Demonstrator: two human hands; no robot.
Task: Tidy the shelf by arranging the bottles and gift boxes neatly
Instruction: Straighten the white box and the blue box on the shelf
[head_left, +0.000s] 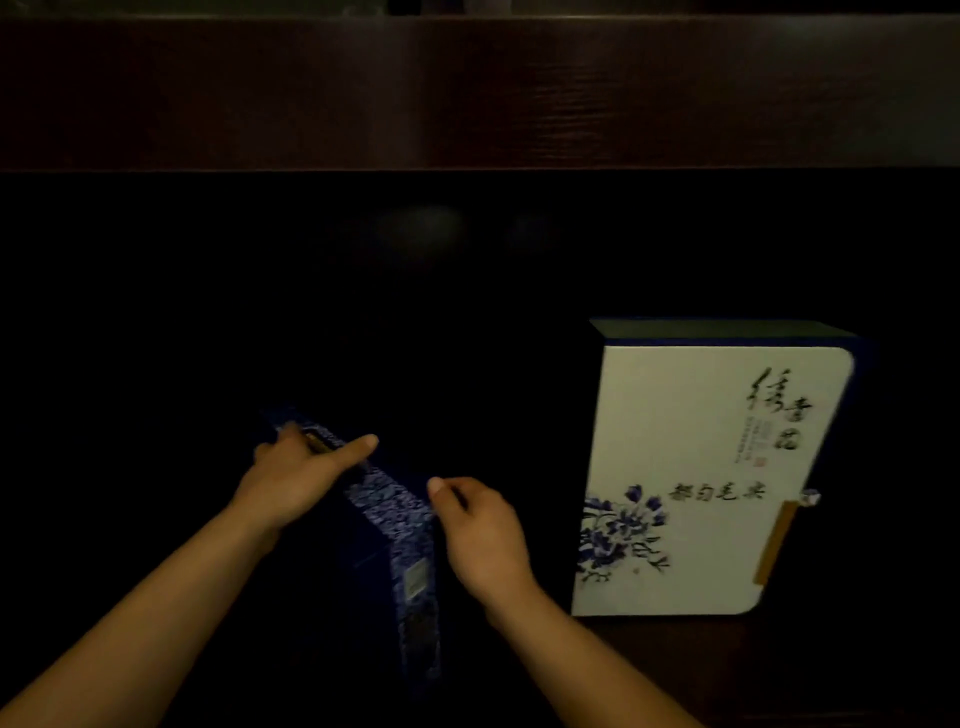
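Note:
A dark blue gift box (400, 540) with a blue-and-white patterned edge stands tilted in the dim shelf bay, low in the middle. My left hand (301, 478) grips its upper far corner, index finger stretched along the patterned edge. My right hand (478, 530) pinches the box's right edge with curled fingers. To the right stands a white gift box (696, 467) with blue flowers, black calligraphy and a tan clasp, leaning slightly. No bottles can be made out in the dark.
A dark wooden shelf board (467, 93) runs across the top of the view. The bay behind and to the left of the boxes is in deep shadow. A strip of brown shelf surface (779, 670) shows under the white box.

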